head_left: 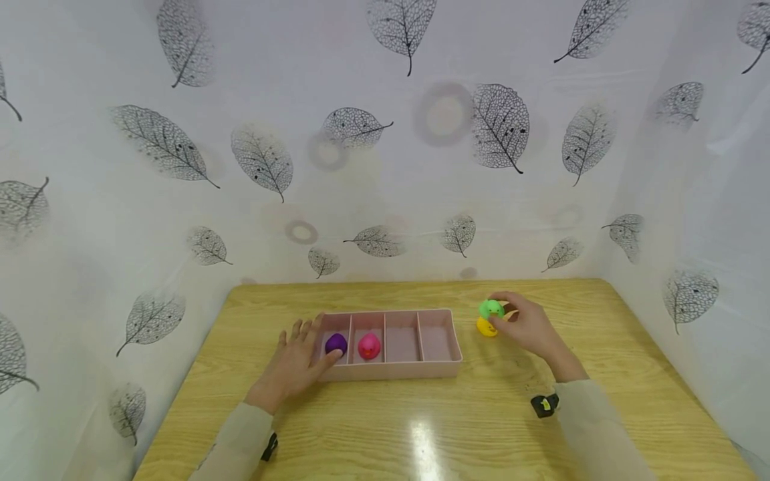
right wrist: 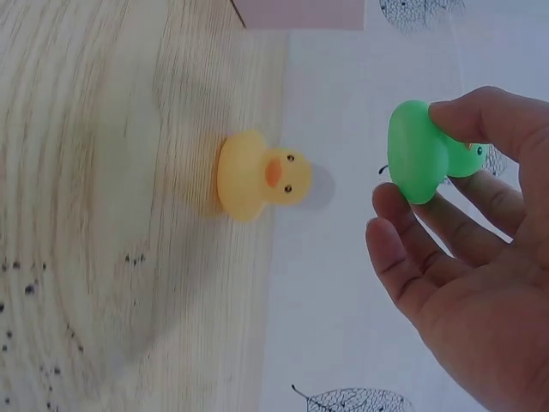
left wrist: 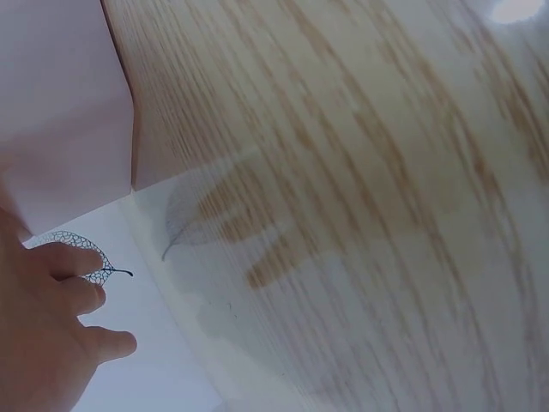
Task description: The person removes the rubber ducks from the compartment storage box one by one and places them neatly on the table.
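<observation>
A green rubber duck (head_left: 491,308) (right wrist: 416,154) is pinched between the thumb and fingers of my right hand (head_left: 532,327) (right wrist: 480,309), raised off the table. A yellow rubber duck (head_left: 486,327) (right wrist: 249,176) stands on the tabletop, apart from it in the right wrist view. My left hand (head_left: 290,369) (left wrist: 39,335) rests at the left end of a pink divided box (head_left: 397,371) (left wrist: 60,103), fingers spread and thumb over the near wall. Its leftmost compartment holds a purple duck (head_left: 336,344), partly behind the thumb; a pink duck (head_left: 369,346) sits in the adjoining one.
The box's two right compartments show bare floors. Under everything lies a wood-grain table (head_left: 373,427). A white leaf-print sheet (head_left: 373,187) rises behind the table and along both sides. Dark wrist devices (head_left: 545,405) hang under both sleeves.
</observation>
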A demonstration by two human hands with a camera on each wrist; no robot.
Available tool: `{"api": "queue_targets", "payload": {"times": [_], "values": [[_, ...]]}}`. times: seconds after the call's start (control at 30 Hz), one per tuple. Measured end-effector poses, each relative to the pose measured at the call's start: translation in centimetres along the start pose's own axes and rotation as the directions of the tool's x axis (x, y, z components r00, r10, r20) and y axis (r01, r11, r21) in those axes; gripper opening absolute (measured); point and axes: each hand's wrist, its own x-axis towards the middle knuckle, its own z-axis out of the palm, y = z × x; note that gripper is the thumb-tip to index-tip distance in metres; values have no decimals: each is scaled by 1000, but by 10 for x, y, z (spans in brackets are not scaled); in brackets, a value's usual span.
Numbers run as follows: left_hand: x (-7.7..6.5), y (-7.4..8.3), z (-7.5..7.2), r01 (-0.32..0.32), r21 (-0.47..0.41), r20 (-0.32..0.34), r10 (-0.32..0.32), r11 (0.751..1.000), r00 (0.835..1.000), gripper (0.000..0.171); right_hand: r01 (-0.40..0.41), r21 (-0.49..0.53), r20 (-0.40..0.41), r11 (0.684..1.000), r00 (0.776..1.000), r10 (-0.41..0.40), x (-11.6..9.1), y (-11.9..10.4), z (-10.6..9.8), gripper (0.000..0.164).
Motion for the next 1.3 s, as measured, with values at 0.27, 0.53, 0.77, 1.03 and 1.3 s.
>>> {"api": "queue_targets", "payload": {"times": [0.27, 0.53, 0.77, 1.03, 1.3], "values": [[-1, 0, 0, -17, 34, -35, 18, 999, 999, 93, -47, -18, -12, 999, 999, 47, -7, 12, -11, 44], [-2, 0, 0, -24, 51, -45, 26, 998, 999, 93, -83, -21, -22, 996, 996, 82, -14, 28, -17, 48], [-2, 0, 0, -26, 52, -48, 29, 998, 998, 93, -98, -27, -18, 995, 995, 98, -16, 39, -19, 47], [-1, -1, 1, -22, 44, -43, 24, 999, 999, 94, -139, -30, 9, 990, 990, 139, -15, 54, -16, 49], [-1, 0, 0, -16, 41, -36, 17, 999, 999, 93, -156, -53, 36, 986, 987, 158, -15, 62, -13, 48]]}}
